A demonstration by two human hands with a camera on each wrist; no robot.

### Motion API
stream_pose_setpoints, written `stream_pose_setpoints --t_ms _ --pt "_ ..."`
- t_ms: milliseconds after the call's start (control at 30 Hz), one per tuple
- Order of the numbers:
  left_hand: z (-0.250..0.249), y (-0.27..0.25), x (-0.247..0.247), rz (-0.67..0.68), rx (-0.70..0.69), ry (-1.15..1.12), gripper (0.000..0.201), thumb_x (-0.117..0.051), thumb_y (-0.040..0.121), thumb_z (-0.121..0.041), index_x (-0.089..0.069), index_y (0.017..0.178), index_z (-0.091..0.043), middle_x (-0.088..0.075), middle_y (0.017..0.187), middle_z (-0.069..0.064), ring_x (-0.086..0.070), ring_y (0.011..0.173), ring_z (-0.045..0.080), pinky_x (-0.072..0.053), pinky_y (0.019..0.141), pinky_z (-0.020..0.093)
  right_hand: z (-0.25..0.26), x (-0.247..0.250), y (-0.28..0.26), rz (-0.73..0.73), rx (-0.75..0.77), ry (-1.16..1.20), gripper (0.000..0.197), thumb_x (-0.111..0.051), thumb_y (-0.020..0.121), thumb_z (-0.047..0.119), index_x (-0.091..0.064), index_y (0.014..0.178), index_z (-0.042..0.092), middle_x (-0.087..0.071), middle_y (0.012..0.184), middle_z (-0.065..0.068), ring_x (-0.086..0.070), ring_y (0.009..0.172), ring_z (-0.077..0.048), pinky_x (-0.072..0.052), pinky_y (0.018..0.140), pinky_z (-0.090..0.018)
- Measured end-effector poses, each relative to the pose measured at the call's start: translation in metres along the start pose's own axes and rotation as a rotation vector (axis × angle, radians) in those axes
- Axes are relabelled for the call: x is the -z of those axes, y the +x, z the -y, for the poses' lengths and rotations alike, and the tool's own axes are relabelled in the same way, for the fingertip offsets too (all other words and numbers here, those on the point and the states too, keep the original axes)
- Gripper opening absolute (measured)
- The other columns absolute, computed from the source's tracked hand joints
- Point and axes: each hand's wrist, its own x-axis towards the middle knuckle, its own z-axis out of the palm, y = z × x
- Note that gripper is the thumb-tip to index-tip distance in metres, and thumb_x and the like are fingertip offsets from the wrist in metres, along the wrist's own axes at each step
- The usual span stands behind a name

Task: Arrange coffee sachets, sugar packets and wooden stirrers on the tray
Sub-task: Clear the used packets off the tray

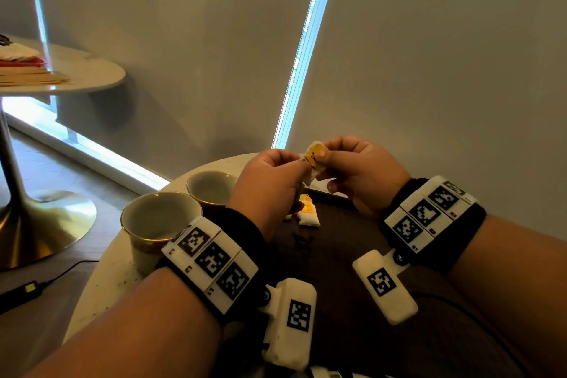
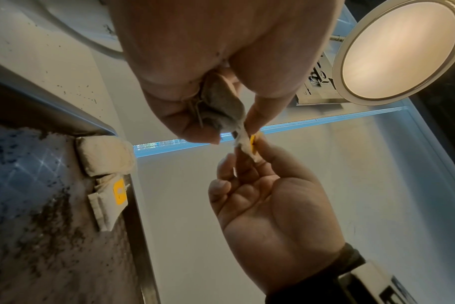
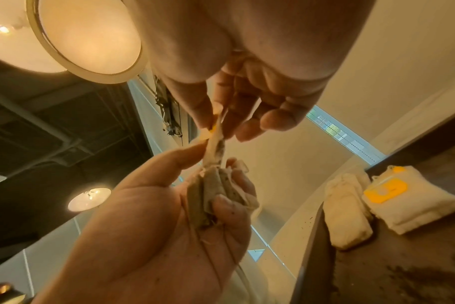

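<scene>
Both hands, the left hand (image 1: 270,181) and right hand (image 1: 357,172), pinch one yellow-tagged sachet (image 1: 314,156) above the tray (image 1: 337,255), apparently mid-placement; next it needs laying beside the two sachets (image 1: 308,212) at the far edge.

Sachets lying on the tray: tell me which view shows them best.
The right wrist view: both sachets on the tray lie unblocked at the dark tray's edge, one with its yellow label up. The left wrist view shows them smaller and skewed. In the head view the left hand partly hides them.
</scene>
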Motion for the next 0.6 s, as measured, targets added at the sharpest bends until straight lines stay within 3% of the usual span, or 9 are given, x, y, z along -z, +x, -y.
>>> stream_pose_setpoints --t_ms 200,333,433,533,600 --pt "-0.0016 -0.0003 0.0001 -0.001 0.002 -0.018 0.009 -0.068 0.094 -0.028 -0.069 0.103 -0.027 -0.069 0.100 0.009 -0.061 0.082 0.021 -0.053 0.067 0.034 0.0008 0.0052 0.0010 -0.040 0.026 -0.033 0.008 -0.061 0.095 0.011 -0.067 0.091 0.009 -0.071 0.084 -0.009 -0.063 0.076 -0.022 -0.045 0.058 -0.028" --pt "-0.0002 -0.0004 0.0003 0.003 -0.040 0.044 0.004 -0.068 0.095 -0.029 -0.069 0.091 -0.029 -0.067 0.084 0.001 -0.058 0.075 0.016 -0.056 0.067 0.033 -0.0016 0.0049 0.0003 -0.012 0.027 -0.045 0.008 -0.061 0.095 0.012 -0.067 0.096 0.007 -0.070 0.087 -0.010 -0.062 0.076 -0.020 -0.045 0.059 -0.029" --pt "0.0007 0.0012 0.0004 -0.027 -0.052 0.040 0.006 -0.069 0.094 -0.033 -0.070 0.092 -0.027 -0.068 0.085 0.004 -0.060 0.077 0.017 -0.055 0.068 0.033 -0.0045 0.0057 0.0003 0.020 -0.006 -0.047 0.019 -0.067 0.090 0.015 -0.067 0.108 0.009 -0.071 0.096 -0.012 -0.062 0.081 -0.022 -0.046 0.059 -0.029" --pt "0.0023 0.0018 0.0008 -0.025 -0.044 0.019 0.006 -0.070 0.094 -0.031 -0.070 0.095 -0.026 -0.066 0.084 0.005 -0.059 0.076 0.017 -0.052 0.066 0.033 -0.0066 0.0048 -0.0012 0.034 -0.013 -0.089 0.013 -0.069 0.088 0.012 -0.067 0.100 0.009 -0.072 0.104 -0.019 -0.068 0.090 -0.028 -0.050 0.060 -0.029" --pt "0.0018 0.0018 0.0011 -0.022 -0.044 -0.034 0.008 -0.067 0.096 -0.030 -0.068 0.098 -0.023 -0.063 0.081 0.002 -0.058 0.074 0.016 -0.052 0.062 0.031 -0.0069 0.0051 -0.0008 0.007 -0.004 -0.050 0.007 -0.064 0.092 0.006 -0.065 0.098 0.006 -0.073 0.099 -0.018 -0.070 0.084 -0.025 -0.051 0.060 -0.029"
